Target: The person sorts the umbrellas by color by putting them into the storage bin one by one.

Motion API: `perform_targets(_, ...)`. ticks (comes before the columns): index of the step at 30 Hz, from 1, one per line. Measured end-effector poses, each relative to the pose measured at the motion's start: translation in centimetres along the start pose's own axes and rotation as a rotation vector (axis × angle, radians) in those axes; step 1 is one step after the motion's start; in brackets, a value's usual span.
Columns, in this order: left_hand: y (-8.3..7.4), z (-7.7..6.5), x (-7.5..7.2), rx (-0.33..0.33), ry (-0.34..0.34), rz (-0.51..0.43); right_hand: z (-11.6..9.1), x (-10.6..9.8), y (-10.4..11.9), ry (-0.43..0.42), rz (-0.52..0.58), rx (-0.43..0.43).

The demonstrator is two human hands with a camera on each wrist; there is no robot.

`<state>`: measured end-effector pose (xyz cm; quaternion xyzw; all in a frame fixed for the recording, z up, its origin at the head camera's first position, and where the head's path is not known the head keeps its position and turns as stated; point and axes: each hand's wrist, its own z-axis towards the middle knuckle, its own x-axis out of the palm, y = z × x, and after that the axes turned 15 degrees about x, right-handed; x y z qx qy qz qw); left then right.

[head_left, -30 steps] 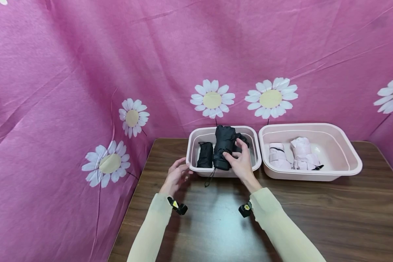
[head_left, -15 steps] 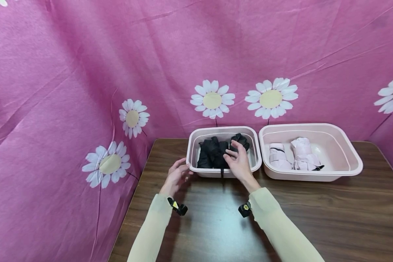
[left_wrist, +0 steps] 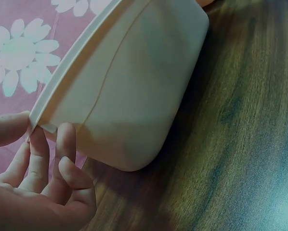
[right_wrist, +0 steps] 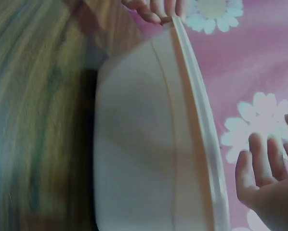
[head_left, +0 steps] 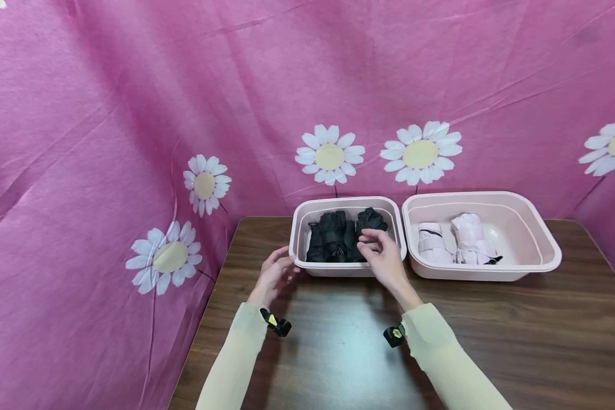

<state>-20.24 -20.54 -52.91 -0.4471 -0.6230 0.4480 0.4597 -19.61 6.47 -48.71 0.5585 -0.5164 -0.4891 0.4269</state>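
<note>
My left hand (head_left: 274, 277) pinches the left front corner of the smaller pale pink basin (head_left: 338, 272). In the left wrist view the thumb lies on the rim and the fingertips sit under it. Inside lie several black folded umbrellas: one in front (head_left: 333, 228) with its dark end toward me, others partly hidden around it, and a crumpled black one (head_left: 372, 218) at the right. Over the basin's right front side hovers my right hand (head_left: 386, 263), fingers loosely bent and holding nothing. The right wrist view shows those fingers (right_wrist: 262, 161) spread apart beside the rim.
A larger pale pink basin (head_left: 535, 228) stands just to the right, holding two light pink folded umbrellas, one at its left (head_left: 433, 245) and one nearer its middle (head_left: 470, 234). Both basins rest on the brown wooden table (head_left: 569, 336), against a pink flowered cloth (head_left: 266, 85).
The black folded umbrella that my right hand held has gone down into the smaller basin and been let go. The right hand has drawn slightly back; the left has kept its grip.
</note>
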Motion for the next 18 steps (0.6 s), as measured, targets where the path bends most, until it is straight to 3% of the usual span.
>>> perform_targets(5,0.0,0.0,-0.2,-0.001,-0.012,0.019,-0.7,-2.3,0.8,-0.081,-0.101,-0.051)
perform_targets(10,-0.1,0.0,-0.2,0.003,-0.034,0.019,-1.6,-4.7,2.4,-0.203,-0.151,-0.051)
perform_targets(15,-0.1,-0.3,-0.5,0.013,-0.043,0.039,-2.9,-7.4,3.5,-0.212,-0.210,-0.067)
perform_targets(18,-0.2,-0.7,-0.7,0.066,-0.064,0.115,-3.9,-8.8,3.9,-0.187,-0.293,-0.159)
